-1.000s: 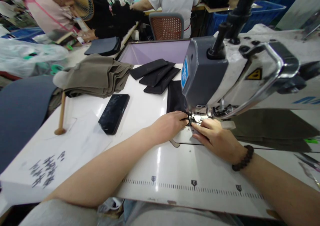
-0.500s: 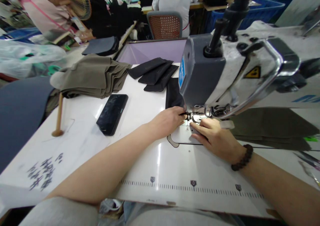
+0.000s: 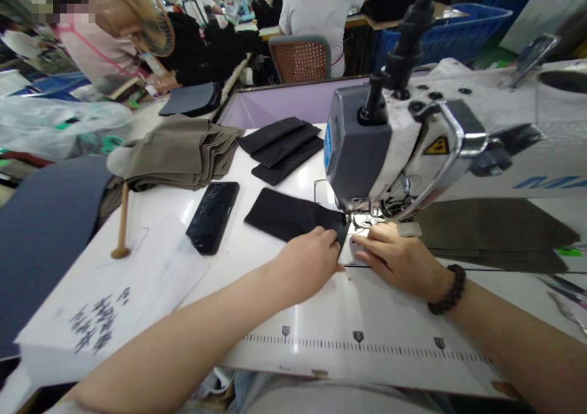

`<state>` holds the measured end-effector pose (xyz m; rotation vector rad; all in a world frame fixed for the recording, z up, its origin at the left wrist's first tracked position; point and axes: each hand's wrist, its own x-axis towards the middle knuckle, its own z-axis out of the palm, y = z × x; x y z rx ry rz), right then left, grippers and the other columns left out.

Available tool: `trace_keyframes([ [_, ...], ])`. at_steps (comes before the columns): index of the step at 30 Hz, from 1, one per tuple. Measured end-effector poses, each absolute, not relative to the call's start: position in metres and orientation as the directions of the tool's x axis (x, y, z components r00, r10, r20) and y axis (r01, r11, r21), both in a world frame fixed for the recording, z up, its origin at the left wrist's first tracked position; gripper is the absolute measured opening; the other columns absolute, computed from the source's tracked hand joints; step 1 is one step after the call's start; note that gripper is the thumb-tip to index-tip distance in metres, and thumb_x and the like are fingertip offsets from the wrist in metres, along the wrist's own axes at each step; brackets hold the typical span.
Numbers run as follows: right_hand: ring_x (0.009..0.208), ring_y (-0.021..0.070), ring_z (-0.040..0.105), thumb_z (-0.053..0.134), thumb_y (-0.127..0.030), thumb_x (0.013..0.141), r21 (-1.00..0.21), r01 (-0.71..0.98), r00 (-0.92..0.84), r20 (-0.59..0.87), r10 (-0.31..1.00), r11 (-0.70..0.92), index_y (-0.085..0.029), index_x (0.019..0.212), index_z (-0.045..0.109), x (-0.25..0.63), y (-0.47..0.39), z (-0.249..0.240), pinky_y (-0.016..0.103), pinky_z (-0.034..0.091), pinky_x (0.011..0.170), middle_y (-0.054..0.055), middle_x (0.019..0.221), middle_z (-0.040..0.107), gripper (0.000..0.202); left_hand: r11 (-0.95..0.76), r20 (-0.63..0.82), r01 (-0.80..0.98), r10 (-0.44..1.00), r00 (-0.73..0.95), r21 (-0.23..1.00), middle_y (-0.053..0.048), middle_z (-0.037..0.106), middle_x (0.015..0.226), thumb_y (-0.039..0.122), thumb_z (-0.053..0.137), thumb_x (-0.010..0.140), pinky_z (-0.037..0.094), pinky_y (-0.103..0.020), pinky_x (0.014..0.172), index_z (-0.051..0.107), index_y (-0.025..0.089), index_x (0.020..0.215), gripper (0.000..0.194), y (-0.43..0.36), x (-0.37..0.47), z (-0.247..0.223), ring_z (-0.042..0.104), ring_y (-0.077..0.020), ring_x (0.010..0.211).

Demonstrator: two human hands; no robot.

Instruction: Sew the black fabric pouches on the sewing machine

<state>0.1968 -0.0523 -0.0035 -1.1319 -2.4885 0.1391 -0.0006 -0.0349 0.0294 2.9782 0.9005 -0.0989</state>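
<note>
mid-frame, i see the left hand closed on black cloth; right of centre, the right hand rests half open, empty, by the sewing machine.

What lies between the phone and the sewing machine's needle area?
The head view shows a black fabric piece, the left hand on it, between the phone and the sewing machine's needle area.

The black cloth is now pointing leftward instead of lying back beside the machine; the left hand is resting closer to the person, touching the cloth's near edge.
</note>
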Motion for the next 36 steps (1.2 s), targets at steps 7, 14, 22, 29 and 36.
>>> trace_keyframes([
  [7,0.058,0.0119,0.044,0.041,-0.028,0.088,-0.21,0.57,-0.714,0.352,0.606,0.794,-0.013,0.086,0.064,0.2,-0.058,0.001,0.027,0.034,0.056,0.002,0.061,0.051,0.028,-0.919,-0.049,0.394,0.392,0.919,0.032,-0.01,0.059,0.095,0.012,0.045,0.084,0.046,-0.029,0.079,0.058,0.009,0.086,0.014,-0.06,-0.004,0.028,0.051,-0.0196,0.093],
  [14,0.055,0.011,0.039,0.038,-0.027,0.089,-0.164,0.489,-0.77,0.381,0.512,0.857,-0.014,0.076,0.062,0.196,-0.063,0.007,0.027,0.031,0.055,0.001,0.058,0.048,0.031,-0.905,0.02,0.416,0.419,0.908,0.09,-0.013,0.058,0.1,0.011,0.04,0.084,0.047,-0.031,0.081,0.057,0.007,0.089,0.018,-0.062,-0.004,0.026,0.052,-0.0198,0.095],
  [22,0.057,0.0115,0.039,0.036,-0.027,0.09,-0.127,0.529,-0.767,0.352,0.537,0.839,-0.013,0.082,0.063,0.196,-0.063,0.005,0.027,0.032,0.055,0.001,0.06,0.05,0.031,-0.892,0.033,0.436,0.442,0.896,0.123,-0.013,0.058,0.1,0.011,0.041,0.084,0.046,-0.031,0.085,0.055,0.005,0.094,0.018,-0.058,-0.004,0.017,0.052,-0.0203,0.099],
  [29,0.059,0.0123,0.044,0.038,-0.031,0.089,-0.122,0.599,-0.734,0.31,0.604,0.791,-0.012,0.089,0.064,0.197,-0.06,0.0,0.028,0.034,0.057,0.003,0.062,0.052,0.032,-0.901,0.069,0.429,0.434,0.899,0.07,-0.013,0.059,0.101,0.011,0.041,0.085,0.044,-0.031,0.089,0.056,0.006,0.09,0.017,-0.047,-0.004,0.016,0.052,-0.0195,0.1],
  [36,0.067,0.0143,0.049,0.04,-0.032,0.088,-0.173,0.682,-0.659,0.275,0.7,0.71,-0.013,0.095,0.062,0.196,-0.056,-0.004,0.029,0.037,0.064,0.005,0.072,0.056,0.03,-0.881,0.055,0.459,0.467,0.883,0.112,-0.013,0.057,0.104,0.012,0.042,0.085,0.045,-0.029,0.087,0.056,0.006,0.096,0.019,-0.031,-0.003,0.016,0.051,-0.0192,0.102],
])
